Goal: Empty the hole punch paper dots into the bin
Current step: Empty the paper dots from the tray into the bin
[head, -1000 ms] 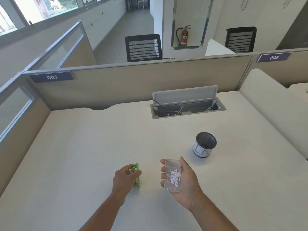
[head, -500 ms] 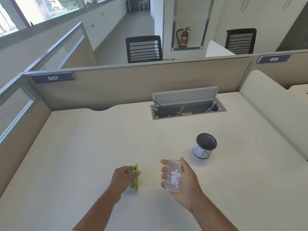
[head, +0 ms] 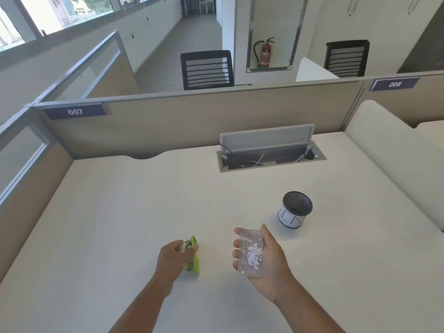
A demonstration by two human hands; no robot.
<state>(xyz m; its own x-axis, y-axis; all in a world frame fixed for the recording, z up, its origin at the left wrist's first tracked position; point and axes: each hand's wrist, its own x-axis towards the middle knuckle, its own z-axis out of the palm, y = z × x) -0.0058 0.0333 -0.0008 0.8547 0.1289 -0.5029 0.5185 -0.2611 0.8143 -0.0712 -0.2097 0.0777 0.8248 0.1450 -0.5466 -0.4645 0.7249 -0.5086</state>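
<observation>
A green hole punch [head: 194, 258] lies on its side on the white desk [head: 120, 212], with the fingers of my left hand [head: 174, 258] on it. My right hand [head: 271, 260] holds the punch's clear plastic tray [head: 251, 253] flat on the palm, and white paper dots [head: 253, 255] are heaped in the tray's middle. The bin [head: 296, 210] is a small black mesh cup with a white paper band. It stands upright on the desk, up and to the right of my right hand, apart from it.
An open cable box [head: 269, 157] with a raised grey lid is set into the desk at the back. Beige partition walls [head: 168, 121] close the desk at the back and left. A padded white divider [head: 394, 159] runs along the right side.
My left hand has lowered the green punch onto the desk and slid a little left on it. My right hand with the tray has barely moved.
</observation>
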